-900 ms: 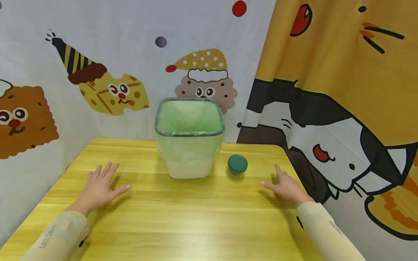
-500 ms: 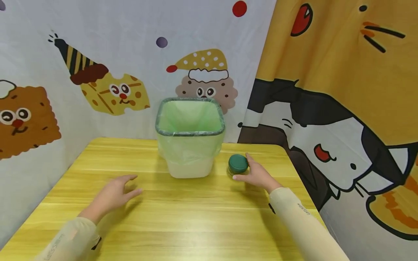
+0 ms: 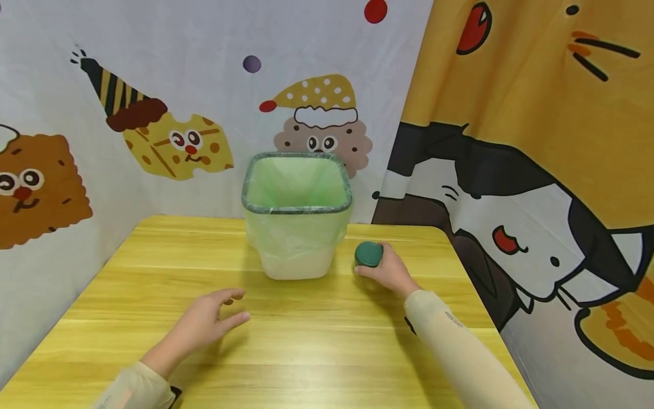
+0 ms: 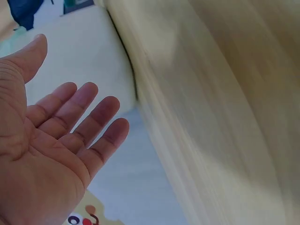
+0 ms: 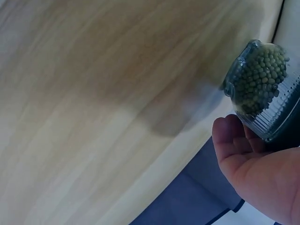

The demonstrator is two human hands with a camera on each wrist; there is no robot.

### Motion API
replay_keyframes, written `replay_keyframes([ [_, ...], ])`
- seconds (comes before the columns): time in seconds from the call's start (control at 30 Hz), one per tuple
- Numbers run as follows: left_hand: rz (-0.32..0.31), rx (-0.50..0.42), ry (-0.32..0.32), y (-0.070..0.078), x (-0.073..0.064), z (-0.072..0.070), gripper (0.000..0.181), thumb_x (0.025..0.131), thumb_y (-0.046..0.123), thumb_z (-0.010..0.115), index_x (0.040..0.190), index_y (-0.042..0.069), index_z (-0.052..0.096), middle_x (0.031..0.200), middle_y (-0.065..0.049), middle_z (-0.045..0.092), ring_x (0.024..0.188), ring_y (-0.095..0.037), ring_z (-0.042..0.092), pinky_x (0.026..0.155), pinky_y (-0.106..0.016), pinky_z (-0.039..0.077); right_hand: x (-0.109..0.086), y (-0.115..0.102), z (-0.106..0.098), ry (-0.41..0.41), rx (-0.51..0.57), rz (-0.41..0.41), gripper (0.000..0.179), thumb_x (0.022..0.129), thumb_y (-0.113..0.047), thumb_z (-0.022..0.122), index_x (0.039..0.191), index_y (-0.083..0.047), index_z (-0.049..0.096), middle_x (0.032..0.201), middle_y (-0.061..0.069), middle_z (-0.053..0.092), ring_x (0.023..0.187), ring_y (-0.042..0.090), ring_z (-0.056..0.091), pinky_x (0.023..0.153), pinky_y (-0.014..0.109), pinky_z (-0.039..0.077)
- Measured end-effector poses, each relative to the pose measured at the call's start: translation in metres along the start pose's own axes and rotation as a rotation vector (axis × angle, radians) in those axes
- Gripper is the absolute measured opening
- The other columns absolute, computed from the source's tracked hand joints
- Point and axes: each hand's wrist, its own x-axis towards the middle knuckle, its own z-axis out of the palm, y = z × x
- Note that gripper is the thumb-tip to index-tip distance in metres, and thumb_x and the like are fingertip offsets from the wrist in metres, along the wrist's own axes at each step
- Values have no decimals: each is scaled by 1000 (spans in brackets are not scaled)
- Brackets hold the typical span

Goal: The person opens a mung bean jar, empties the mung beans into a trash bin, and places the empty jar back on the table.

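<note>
Small clear ribbed jar [image 5: 260,86], round green lid [image 3: 369,254], green beans [image 5: 269,70] inside: I have it in the right hand's [image 3: 393,272] grip. Probably light, stiff, slick, maybe breakable; hold the sides. Left of grip: pale square bin [image 3: 296,268], green plastic liner [image 3: 293,234]; left hand [image 3: 204,319], loose, empty.

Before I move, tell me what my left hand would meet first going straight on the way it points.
Probably the bin, low on its front: the left hand points forward and rightward at it, with a gap between. The hand's height above the table is unclear.
</note>
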Motion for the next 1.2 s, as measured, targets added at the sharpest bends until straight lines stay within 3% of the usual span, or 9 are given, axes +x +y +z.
replay_keyframes([
  [0.33,28,-103,-3,22,0,19,54,100,43,75,139,6,68,135,-11,74,119,-34,73,89,-51,65,-2,1,3,16,39,20,110,84,-46,88,163,1,27,150,28,55,133,43,61,110,58,53],
  [0.43,36,-136,2,30,-1,23,52,100,44,75,138,9,69,134,-10,75,119,-34,73,87,-51,65,-9,4,2,17,121,32,104,83,-45,89,161,-4,33,149,23,56,130,40,63,107,55,56],
  [0.5,38,-157,12,35,-2,24,50,100,43,75,136,11,70,133,-9,75,118,-32,73,89,-51,64,-16,4,0,-10,265,43,97,87,-42,87,160,-6,34,149,22,55,128,36,63,105,52,58],
  [0.6,38,-177,33,42,-5,26,46,99,42,76,134,13,71,131,-5,76,115,-29,74,89,-50,64,-29,-3,-6,-76,592,39,81,95,-30,80,159,-10,34,143,16,55,117,26,66,97,43,62],
  [0.7,40,-197,58,49,-5,29,42,99,40,77,132,15,73,129,-1,77,112,-25,75,89,-46,64,-43,-15,-14,-156,875,-38,67,101,-17,70,157,-11,34,136,9,57,109,17,66,91,34,62],
  [0.77,50,-216,75,54,-5,30,40,98,39,78,131,16,74,127,0,78,110,-24,75,89,-42,64,-53,-23,-19,-203,951,-111,57,102,-15,67,152,-14,40,128,2,60,106,14,65,87,28,60],
  [0.9,99,-269,109,68,-2,31,34,99,35,78,128,18,75,124,1,79,107,-21,75,86,-33,63,-70,-30,-23,-315,945,-234,43,103,-12,66,143,-16,53,121,-3,65,105,13,64,91,30,59],
  [1.03,138,-327,145,82,3,32,34,98,33,79,130,22,73,125,5,78,108,-14,71,79,-28,61,-83,-34,-22,-434,896,-334,44,101,-10,70,143,-13,56,123,-1,68,107,13,66,92,32,59],
  [1.2,198,-391,165,104,15,32,55,93,33,85,143,25,63,138,3,69,117,-14,63,94,-34,58,-96,-46,-15,-565,835,-441,60,94,-13,81,147,-7,53,129,6,71,112,18,69,96,41,63],
])
